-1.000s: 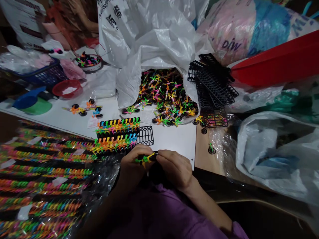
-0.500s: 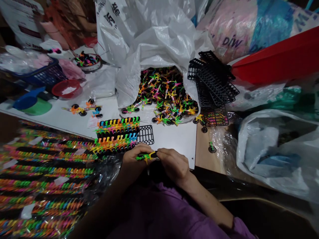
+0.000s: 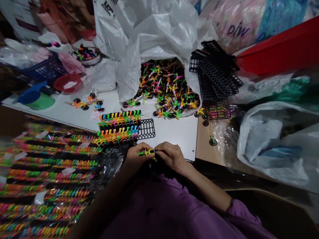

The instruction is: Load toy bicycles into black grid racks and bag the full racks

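Observation:
Close to my body, my left hand (image 3: 138, 156) is closed around a small toy bicycle (image 3: 148, 152) with green and yellow parts and a black wheel. My right hand (image 3: 171, 156) pinches at the bicycle's wheel end, its fingertips meeting those of the left. Just beyond the left hand, a black plastic rack (image 3: 147, 128) lies on the white table (image 3: 174, 134), its left part filled with rows of colourful toy bicycles (image 3: 118, 127). Farther back, a white sack (image 3: 128, 74) lies open with a heap of toy bicycles (image 3: 165, 89) in its mouth.
Black racks (image 3: 215, 73) are stacked right of the sack. A loose wheel with a green fork (image 3: 212, 141) lies on the wooden surface. Packed rows of toy bicycles (image 3: 54, 172) fill the lower left. A red bowl (image 3: 68, 83) and a blue basket (image 3: 45, 68) stand at the back left.
My right hand's fingers have shifted on the wheel end, and more of the black wheel between the yellow parts now shows. The whole view has tilted slightly; the left hand still holds the bicycle.

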A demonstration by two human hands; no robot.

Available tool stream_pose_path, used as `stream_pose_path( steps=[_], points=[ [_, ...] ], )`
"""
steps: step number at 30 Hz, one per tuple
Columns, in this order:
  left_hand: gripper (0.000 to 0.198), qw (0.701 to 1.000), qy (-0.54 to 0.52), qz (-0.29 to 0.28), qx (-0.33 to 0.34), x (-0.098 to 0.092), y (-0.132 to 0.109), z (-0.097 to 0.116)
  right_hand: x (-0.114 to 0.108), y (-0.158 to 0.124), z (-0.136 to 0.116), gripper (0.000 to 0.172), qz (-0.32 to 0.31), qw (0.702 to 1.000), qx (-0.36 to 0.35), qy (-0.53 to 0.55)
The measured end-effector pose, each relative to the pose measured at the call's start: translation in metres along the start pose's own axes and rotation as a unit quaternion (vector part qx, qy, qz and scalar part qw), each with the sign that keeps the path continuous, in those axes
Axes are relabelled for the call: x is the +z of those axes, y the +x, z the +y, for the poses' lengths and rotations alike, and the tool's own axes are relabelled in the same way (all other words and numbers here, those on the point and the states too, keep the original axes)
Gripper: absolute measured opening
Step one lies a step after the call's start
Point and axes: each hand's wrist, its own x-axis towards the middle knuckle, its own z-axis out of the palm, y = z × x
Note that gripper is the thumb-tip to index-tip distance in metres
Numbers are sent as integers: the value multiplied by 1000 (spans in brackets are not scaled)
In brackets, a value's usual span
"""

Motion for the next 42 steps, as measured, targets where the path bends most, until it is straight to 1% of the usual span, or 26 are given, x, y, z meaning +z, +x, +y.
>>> stream_pose_path(
  steps=[3,5,7,9,10,11,13,14,15,16,17,19,21,23,27,30,32,34,36,37,39,41,42],
  points=[
    [23,1000,10,-2,1,-1,0,-1,1,-2,3,16,-18,1000,-20,-7],
    [21,999,32,5,36,0,3,4,-2,0,1,17,-11,999,-51,-17],
    [18,993,66,28,94,3,8,12,-5,4,-3,17,23,996,-79,-27],
    [18,984,91,64,137,8,13,20,-8,11,-7,17,75,993,-84,-32],
    [20,983,89,80,141,11,15,23,-10,14,-9,17,99,992,-70,-26],
    [23,984,72,93,131,14,17,26,-11,17,-10,18,119,992,-42,-13],
    [29,991,2,104,89,20,19,27,-14,20,-9,21,148,987,51,38],
    [31,992,-37,103,66,22,20,26,-15,20,-8,22,149,980,109,68],
    [33,992,-70,98,46,24,19,25,-16,19,-7,23,138,972,167,94],
    [34,991,-92,92,29,24,19,22,-16,17,-5,23,113,963,218,114],
    [34,991,-101,82,17,25,19,20,-16,14,-4,24,75,955,258,126],
    [33,993,-98,65,6,24,19,13,-15,9,-2,25,-13,944,301,132],
    [31,995,-76,62,14,22,20,8,-13,6,-2,27,-85,936,307,151],
    [28,997,-28,65,44,20,20,6,-12,7,-1,34,-131,919,307,211],
    [23,989,79,64,107,15,15,8,-17,8,0,47,-170,868,312,347],
    [20,982,119,73,127,14,9,9,-15,3,-1,46,-218,837,319,387],
    [19,980,134,75,123,13,6,9,-9,0,-5,44,-229,826,333,393],
    [20,980,151,70,108,11,4,8,-2,-1,-9,44,-226,826,344,385],
    [21,979,174,53,89,7,3,7,2,0,-12,41,-240,834,336,365],
    [22,979,182,40,79,5,3,7,3,1,-12,39,-249,844,325,347],
    [24,979,192,13,64,1,2,8,2,4,-12,34,-258,874,289,292],
    [25,975,209,3,72,-2,0,11,0,7,-12,30,-252,903,258,234],
    [24,971,222,9,88,-4,-2,15,-2,9,-13,30,-248,910,251,219]
  ],
)
